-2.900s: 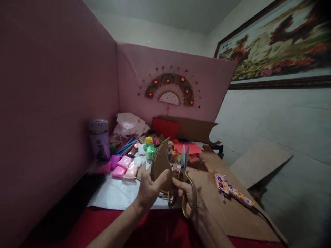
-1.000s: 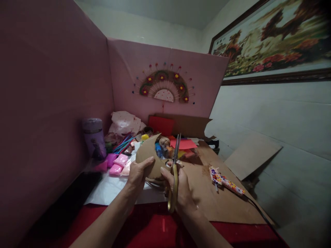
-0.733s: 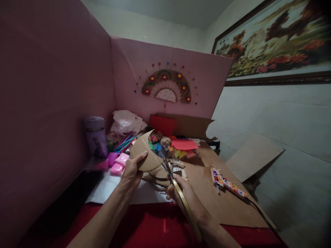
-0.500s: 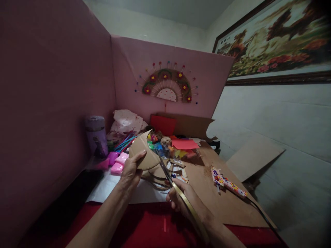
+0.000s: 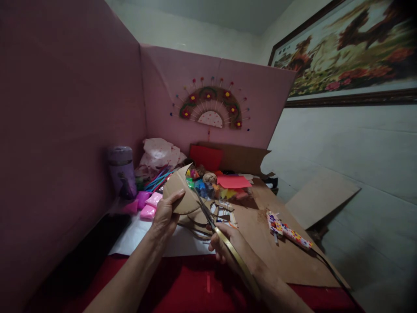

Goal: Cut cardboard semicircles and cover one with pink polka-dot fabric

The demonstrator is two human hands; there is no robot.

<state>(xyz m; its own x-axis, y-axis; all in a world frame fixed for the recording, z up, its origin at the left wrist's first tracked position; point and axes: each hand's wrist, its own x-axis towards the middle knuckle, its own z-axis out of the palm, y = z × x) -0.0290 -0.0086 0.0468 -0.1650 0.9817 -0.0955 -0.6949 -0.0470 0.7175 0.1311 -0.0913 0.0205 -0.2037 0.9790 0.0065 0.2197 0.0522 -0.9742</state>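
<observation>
Cardboard piece (image 5: 177, 182), brown and curved like a fat moon, sits up in the air in the left hand (image 5: 165, 214), which pinches it with the thumb on the front; I cannot see the fingers behind. It is just up and to the right of that hand, so the left hand is the nearer one. Its long way runs from a pointed tip at the top down to its right end. The right hand (image 5: 238, 244) is lower and to the right, wrapped around the gold scissors (image 5: 225, 240). Their dark blades point up and left, right beside that lower end, but I cannot tell if they touch it. The two hands are apart. Below is a white sheet (image 5: 140, 243) on the red surface (image 5: 182, 278). Pink packs (image 5: 148, 212) lie left of the left hand, with a purple bottle (image 5: 121, 174) past them. To the right, a flowery glue gun (image 5: 291, 234) lies on flat brown board (image 5: 260, 217). Far behind, a bright fan (image 5: 211, 96) hangs on the pink wall (image 5: 163, 78).
</observation>
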